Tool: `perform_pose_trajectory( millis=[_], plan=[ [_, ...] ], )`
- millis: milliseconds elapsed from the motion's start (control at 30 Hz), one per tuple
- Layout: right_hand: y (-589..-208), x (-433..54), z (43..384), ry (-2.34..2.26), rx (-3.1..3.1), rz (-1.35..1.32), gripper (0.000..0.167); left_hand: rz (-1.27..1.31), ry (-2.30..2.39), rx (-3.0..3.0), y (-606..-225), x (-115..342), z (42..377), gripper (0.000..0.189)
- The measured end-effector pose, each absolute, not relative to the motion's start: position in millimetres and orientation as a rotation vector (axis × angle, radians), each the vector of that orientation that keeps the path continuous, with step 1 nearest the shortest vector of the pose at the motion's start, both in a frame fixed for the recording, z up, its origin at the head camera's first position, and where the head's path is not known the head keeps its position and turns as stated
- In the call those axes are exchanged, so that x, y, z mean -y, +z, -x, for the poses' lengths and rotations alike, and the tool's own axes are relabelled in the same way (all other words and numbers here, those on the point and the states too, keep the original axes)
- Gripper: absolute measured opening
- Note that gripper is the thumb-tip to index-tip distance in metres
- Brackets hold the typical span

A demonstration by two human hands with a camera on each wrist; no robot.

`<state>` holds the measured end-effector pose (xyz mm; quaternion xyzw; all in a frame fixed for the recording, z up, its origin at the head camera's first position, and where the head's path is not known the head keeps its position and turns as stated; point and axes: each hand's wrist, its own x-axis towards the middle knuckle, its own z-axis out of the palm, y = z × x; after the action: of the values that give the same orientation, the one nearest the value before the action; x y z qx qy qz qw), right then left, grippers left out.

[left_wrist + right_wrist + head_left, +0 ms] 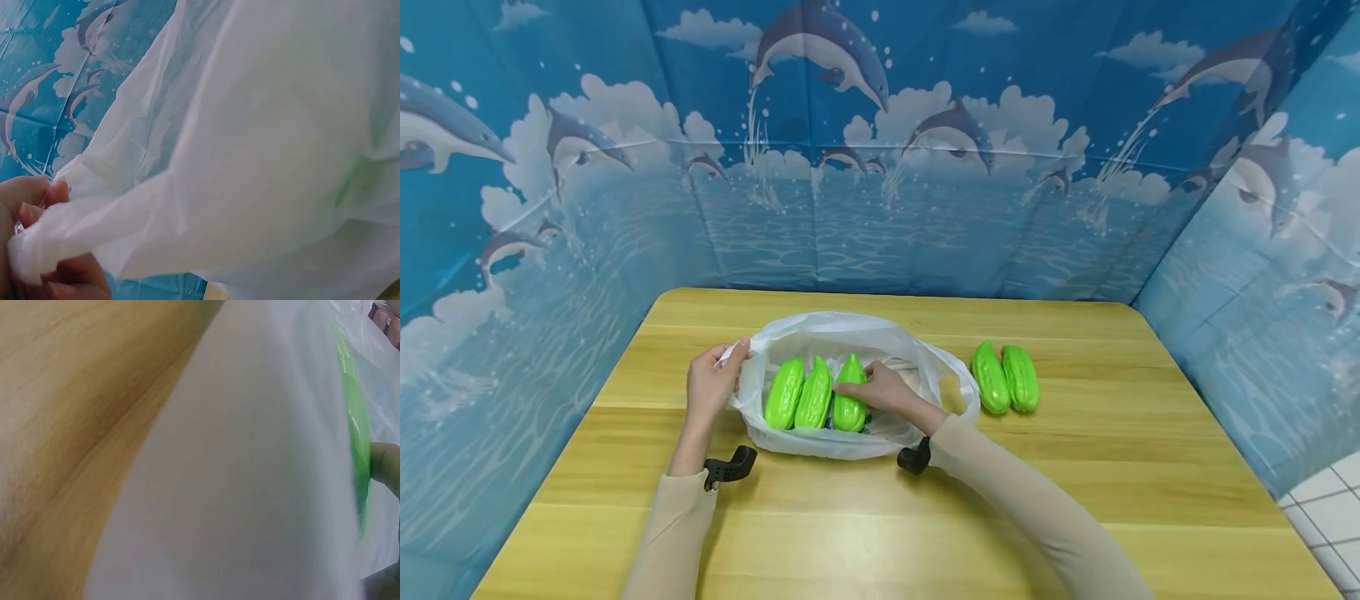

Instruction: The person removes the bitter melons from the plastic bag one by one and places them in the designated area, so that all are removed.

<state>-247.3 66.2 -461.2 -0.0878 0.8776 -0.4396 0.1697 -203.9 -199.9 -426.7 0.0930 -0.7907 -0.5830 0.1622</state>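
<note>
A white plastic bag (857, 447) lies spread with its mouth up on the table. My left hand (711, 387) pinches the bag's left edge; in the left wrist view its fingers (78, 275) are curled round the bunched plastic. Inside the bag, three glossy, ridged green bitter melons (785, 393) lie side by side. My right hand (891, 392) reaches in over the right side and grips the rightmost bitter melon (850, 408), thumb on its near face. From the right wrist, the bag wall hides most of that melon and hand.
Two more green bitter melons (990, 379) lie together on the wooden table (865, 533), right of the bag. The bag's right handle loop (964, 379) stands up beside my right wrist. A dolphin-print curtain (880, 225) encloses the table's back and sides.
</note>
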Motion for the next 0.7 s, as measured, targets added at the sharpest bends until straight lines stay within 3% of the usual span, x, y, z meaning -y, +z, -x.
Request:
perform_pose_trajectory(
  millis=[700],
  plan=[
    [-462.6, -63.5, 246.6, -1.286, -2.512, 0.208, 0.043, -0.276, -1.639, 2.258, -420.8, 203.9, 200.8, 0.046]
  ],
)
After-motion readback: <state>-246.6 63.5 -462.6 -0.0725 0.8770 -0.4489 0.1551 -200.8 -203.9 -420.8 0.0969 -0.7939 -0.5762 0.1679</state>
